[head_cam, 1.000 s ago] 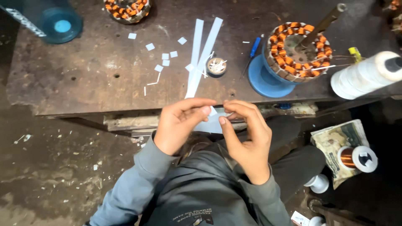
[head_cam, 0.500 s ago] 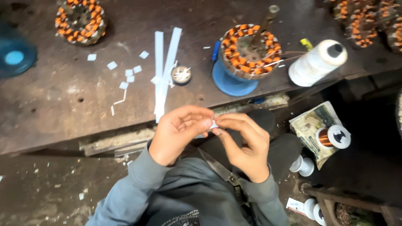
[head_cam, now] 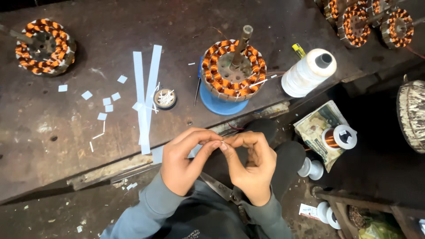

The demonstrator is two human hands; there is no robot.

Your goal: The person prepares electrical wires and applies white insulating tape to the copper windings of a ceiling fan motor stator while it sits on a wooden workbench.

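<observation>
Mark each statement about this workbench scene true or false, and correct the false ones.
1. Both hands meet over the lap, fingertips together. True.
2. The white thread spool stands upright. False: it lies tilted on its side.
3. A rod sticks up from the copper-wound stator on the blue disc. True.
4. The two long paper strips lie on the floor. False: they lie on the workbench.

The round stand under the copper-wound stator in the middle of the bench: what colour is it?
The round stand is blue, seen best in the head view.
</observation>
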